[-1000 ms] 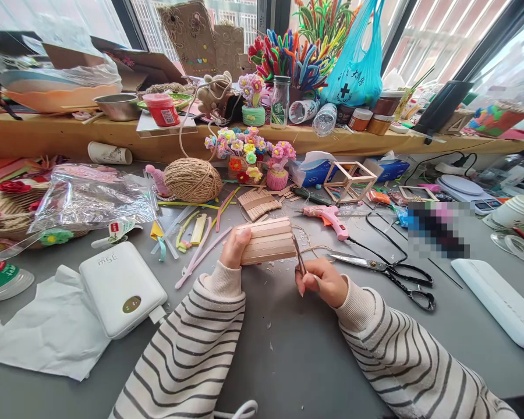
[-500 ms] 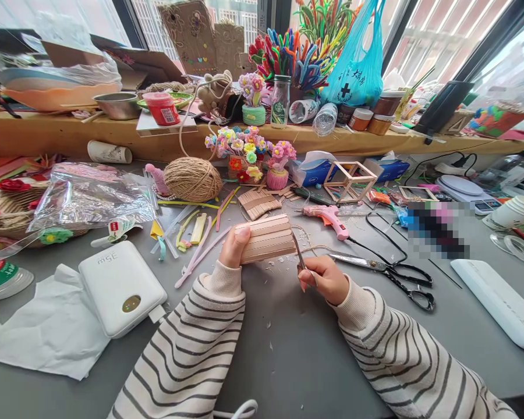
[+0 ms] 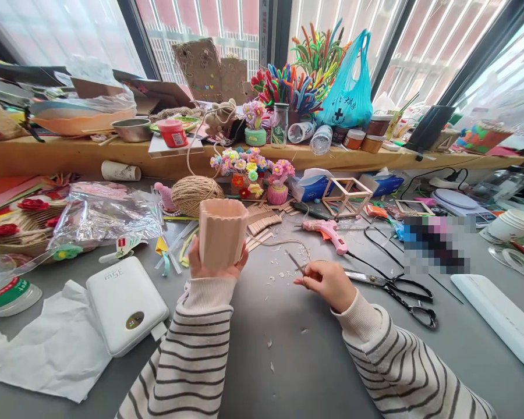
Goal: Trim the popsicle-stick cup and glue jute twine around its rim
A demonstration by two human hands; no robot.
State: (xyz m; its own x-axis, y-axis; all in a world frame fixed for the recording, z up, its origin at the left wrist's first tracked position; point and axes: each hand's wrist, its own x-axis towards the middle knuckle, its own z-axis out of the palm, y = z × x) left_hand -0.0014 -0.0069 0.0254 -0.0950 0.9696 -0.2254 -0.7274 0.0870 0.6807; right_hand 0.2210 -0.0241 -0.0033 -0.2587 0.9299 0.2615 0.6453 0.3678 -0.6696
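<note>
My left hand (image 3: 218,270) is wrapped around the lower part of a wooden-stick cup (image 3: 222,235), lifted above the table. The cup is made of pale craft sticks set side by side. It stands upright with its open top tilted a little toward me. My right hand (image 3: 327,282) pinches a slim dark metal tool (image 3: 294,261), whose narrow tip points up and left, apart from the cup. The tool's exact kind is hidden by my fingers. Behind my right hand lie large black-handled scissors (image 3: 386,280). A pink glue gun (image 3: 325,233) lies just beyond.
Loose craft sticks (image 3: 262,221) and a twine ball (image 3: 196,194) lie behind the cup. A small wooden frame (image 3: 347,196) stands farther back. Left is a white power bank (image 3: 126,305); right is a long white case (image 3: 498,320). Small shavings (image 3: 271,344) dot the grey table.
My left hand has turned the cup from lying sideways to upright and moved it left. The metal tool in my right hand has come away from the cup's edge. The view has tipped upward slightly.
</note>
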